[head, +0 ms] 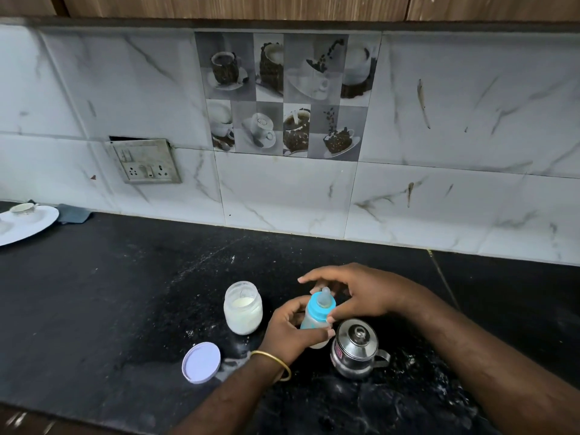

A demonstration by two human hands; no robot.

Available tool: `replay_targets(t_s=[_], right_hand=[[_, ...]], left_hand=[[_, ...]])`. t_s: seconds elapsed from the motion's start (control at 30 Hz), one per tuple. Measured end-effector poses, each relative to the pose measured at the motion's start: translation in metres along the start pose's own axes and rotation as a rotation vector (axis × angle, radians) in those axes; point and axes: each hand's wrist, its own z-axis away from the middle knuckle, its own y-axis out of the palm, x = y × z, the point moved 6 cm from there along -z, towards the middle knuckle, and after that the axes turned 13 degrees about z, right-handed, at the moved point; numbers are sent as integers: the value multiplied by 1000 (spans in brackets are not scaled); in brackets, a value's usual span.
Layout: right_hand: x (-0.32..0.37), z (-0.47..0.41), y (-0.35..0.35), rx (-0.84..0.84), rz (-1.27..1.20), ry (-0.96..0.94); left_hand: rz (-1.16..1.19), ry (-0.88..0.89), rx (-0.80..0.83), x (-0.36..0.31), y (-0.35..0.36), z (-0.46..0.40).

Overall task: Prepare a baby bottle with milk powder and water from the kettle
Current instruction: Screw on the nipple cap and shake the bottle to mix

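Note:
A small baby bottle (315, 320) with a blue collar and a clear teat stands tilted on the black counter. My left hand (290, 332) grips its body from the left. My right hand (354, 293) arches over the teat, its thumb touching the blue collar and its fingers spread. An open glass jar of white milk powder (242, 309) stands just left of the bottle. Its lilac lid (201, 362) lies flat in front of it. A small steel kettle (356, 348) with its lid on sits right of the bottle, close under my right wrist.
White powder is spilled on the black counter (125, 293) around the jar and kettle. A white plate (25, 222) with a small cup sits at the far left, beside a dark cloth (73, 213). A wall socket (146, 161) is on the tiled backsplash.

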Motion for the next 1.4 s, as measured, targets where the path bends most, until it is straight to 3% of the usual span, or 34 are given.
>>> replay_targets(t_s=[0.13,0.3,0.37,0.5,0.67,0.87,1.0,1.13,1.3,1.4], right_hand=[[-13,0,17,-144,-146,16],[-14,1,36,-464,-329,164],[-11,-1,46,-436,-435,140],[0,-9,54,-219,-580,19],[-2,-9,48,-403,-707,107],[0,-17,53,-631,-679,296],[17,-26,44,-485,-538,248],[42,-38,40,-332,-522,135],[73,-47,31,-349,-632,33],[83,-51,29,-379,-664,7]], left_hand=[[13,-12,-40,2,-4,7],[27,-32,-28,-3,-11,6],[46,-21,-18,-8,-14,8],[125,-12,-11,-13,-20,4],[147,-40,132,-24,-22,-6],[165,-71,116,-20,-33,-10],[207,-143,239,-36,-42,-18],[243,-299,461,-48,-42,-14],[247,-400,730,-60,-47,-7],[139,-383,774,-65,-48,-6]])
